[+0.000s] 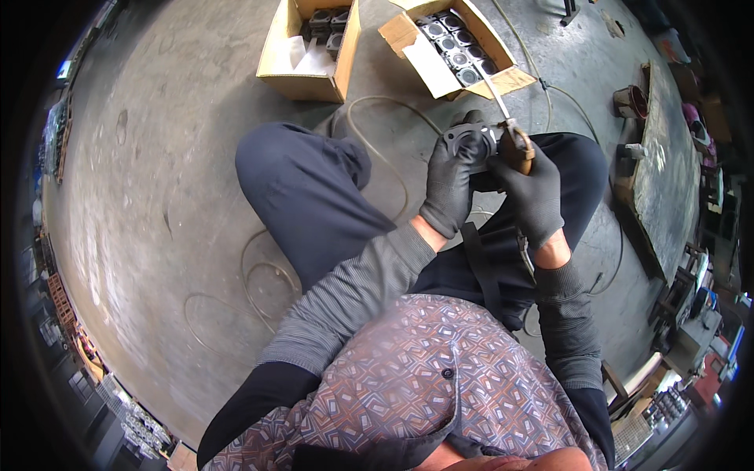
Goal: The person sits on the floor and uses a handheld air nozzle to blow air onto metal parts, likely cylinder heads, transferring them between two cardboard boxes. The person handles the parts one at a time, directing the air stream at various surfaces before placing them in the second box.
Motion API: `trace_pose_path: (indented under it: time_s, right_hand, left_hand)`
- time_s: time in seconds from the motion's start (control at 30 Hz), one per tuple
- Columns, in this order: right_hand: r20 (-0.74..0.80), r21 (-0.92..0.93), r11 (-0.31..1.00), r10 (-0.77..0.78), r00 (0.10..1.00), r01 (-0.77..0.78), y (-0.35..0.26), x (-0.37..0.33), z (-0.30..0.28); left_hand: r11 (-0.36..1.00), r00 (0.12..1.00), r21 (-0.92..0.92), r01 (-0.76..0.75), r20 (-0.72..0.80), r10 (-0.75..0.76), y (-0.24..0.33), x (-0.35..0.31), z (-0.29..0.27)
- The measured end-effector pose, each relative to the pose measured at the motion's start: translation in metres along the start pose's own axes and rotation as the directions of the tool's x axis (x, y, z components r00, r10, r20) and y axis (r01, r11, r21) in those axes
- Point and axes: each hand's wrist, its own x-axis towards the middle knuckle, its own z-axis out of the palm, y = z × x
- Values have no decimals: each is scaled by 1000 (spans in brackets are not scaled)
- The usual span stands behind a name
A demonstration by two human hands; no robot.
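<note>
My left hand [449, 188], in a dark grey glove, is closed around a dark metal flanged casting [463, 140] with a round opening. My right hand [532, 192], gloved alike, grips the brown handle of what looks like a file [497, 96]. Its long, narrow metal blade points away from me toward the carton at the upper right. Both hands are close together above my right thigh, the right one beside the casting. Gloves hide part of the casting, and I cannot tell whether the blade touches it.
An open carton [345, 74] with dark metal parts stands ahead; another carton [433, 72], right of it, holds rows of similar parts. A thin hose [377, 161] loops over the concrete floor. At the right lie a worn board [667, 180] and a reddish bucket [631, 102].
</note>
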Motion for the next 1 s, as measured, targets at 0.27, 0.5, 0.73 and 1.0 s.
trace_pose_path:
  time_s: [0.27,0.5,0.73,1.0]
  right_hand:
    - [214,316,916,184,959,-247,-1,10,-18]
    - [293,344,891,199,935,-298,13,15,-8]
    - [111,277,935,199,974,-223,10,16,-1]
    - [-120,-560,723,-553,825,404,-8,-4,24]
  left_hand:
    - [923,998,-384,36,-25,-49,29,-4,-5]
    - [877,994,-469,99,6,-109,42,-3,-8]
    - [905,990,-422,61,-88,-108,38,1,-19]
    - [986,982,-166,-26,-188,-6,11,-9,-25]
